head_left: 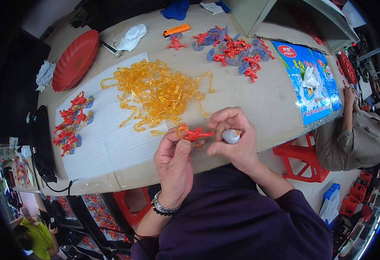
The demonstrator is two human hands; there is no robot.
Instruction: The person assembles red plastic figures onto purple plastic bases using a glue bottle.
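Note:
My left hand (pixel 174 162) pinches a red plastic figurine (pixel 194 134) with an amber translucent piece against it, just above the table's near edge. To its right, my right hand (pixel 237 141) is closed around a small whitish bottle (pixel 230 137) with an orange tip, which looks like a glue bottle. The thumb and forefinger curl toward the figurine. Beyond both hands lies a heap of curved amber translucent plastic pieces (pixel 153 93), partly on a white sheet (pixel 99 156). Red figurines with bluish and amber parts (pixel 73 123) lie at the sheet's left side.
More red figurines with bluish clear parts (pixel 237 52) lie at the far right, near an orange box cutter (pixel 176 30). A red scalloped tray (pixel 76 60) and crumpled tissue (pixel 132 37) are far left. A blue printed sheet (pixel 295 82) covers the right end, beside another person (pixel 350 138).

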